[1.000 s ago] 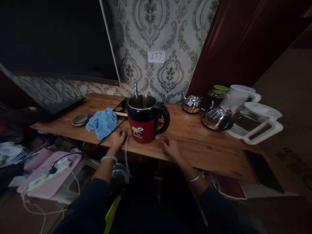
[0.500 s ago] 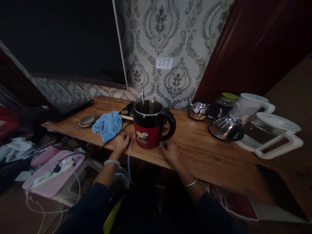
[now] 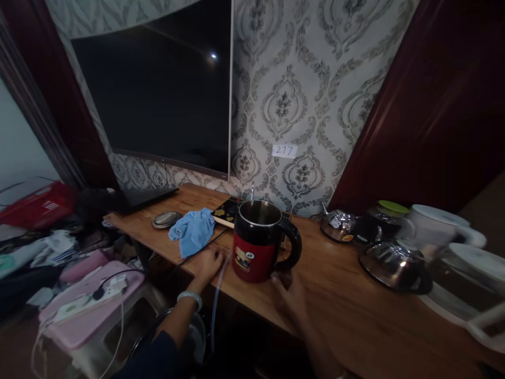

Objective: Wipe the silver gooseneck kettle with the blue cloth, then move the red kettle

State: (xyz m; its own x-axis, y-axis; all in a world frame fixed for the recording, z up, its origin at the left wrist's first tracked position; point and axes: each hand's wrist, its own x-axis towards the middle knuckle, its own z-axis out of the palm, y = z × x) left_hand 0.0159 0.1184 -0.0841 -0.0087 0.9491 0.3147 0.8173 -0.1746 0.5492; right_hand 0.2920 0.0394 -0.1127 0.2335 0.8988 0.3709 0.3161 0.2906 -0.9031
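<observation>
A red and black electric kettle [image 3: 255,255] stands upright and lidless near the table's front edge, its black handle [image 3: 294,245] to the right. My left hand [image 3: 209,263] rests on the wood left of the kettle, fingers curled in, with no object visible in them. Close beside it, a clear tube [image 3: 216,308] hangs over the edge. By the kettle's lower right side, under the handle, is my right hand [image 3: 291,295]; its thumb and fingers are apart, and whether they touch the kettle is unclear. A blue cloth [image 3: 193,230] lies crumpled to the left.
Behind the kettle sits a black induction cooker [image 3: 225,211] with a metal spout. Round lids [image 3: 165,219] lie at left. Steel teapots [image 3: 394,263] and plastic jugs [image 3: 432,231] crowd the right. A pink stool [image 3: 84,326] holds a power strip [image 3: 89,301].
The view has tilted up and shifted left, so everything appears lower and further right. The kettle and both hands keep about the same positions on the table.
</observation>
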